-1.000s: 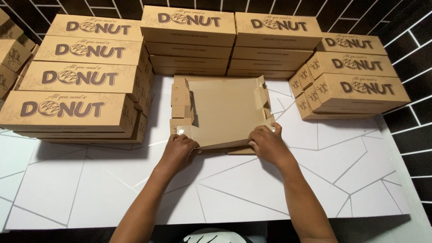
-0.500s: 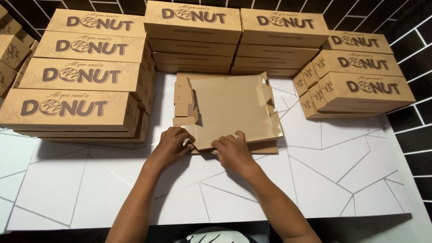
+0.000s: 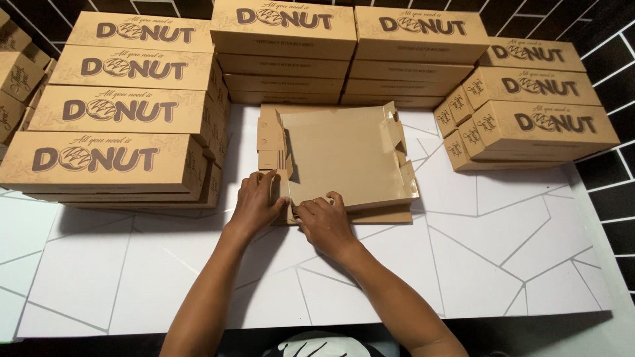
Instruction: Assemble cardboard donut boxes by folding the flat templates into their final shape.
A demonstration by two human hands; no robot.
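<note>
- Far left of the left hand, at the frame's edge, part of a stack of small brown boxes [image 3: 14, 79] shows; too cut off to count.
- Up and left of the left hand stands a stepped stack of closed boxes [image 3: 126, 112], brown card with dark lettering; four lids show, with more edges beneath that I cannot count.
- The left hand [image 3: 254, 205] rests on the near left corner of the flat unfolded box [image 3: 344, 155], fingers curled onto the raised left side flap, pinching the card.
- The flat unfolded box, one plain brown sheet with side flaps partly lifted, lies on the white desk [image 3: 463, 264] directly ahead of both hands; a second flat sheet seems to lie under it.
- The right hand [image 3: 324, 221] sits just beside the left, almost touching it, fingertips pressed on the near edge of the same sheet, fingers bent and gripping the card.
- Beyond the hands, two back stacks [image 3: 350, 59] stand side by side, each about four boxes high.
- Up and right of the right hand, the right stack [image 3: 529, 109] shows three closed boxes, stepped.
</note>
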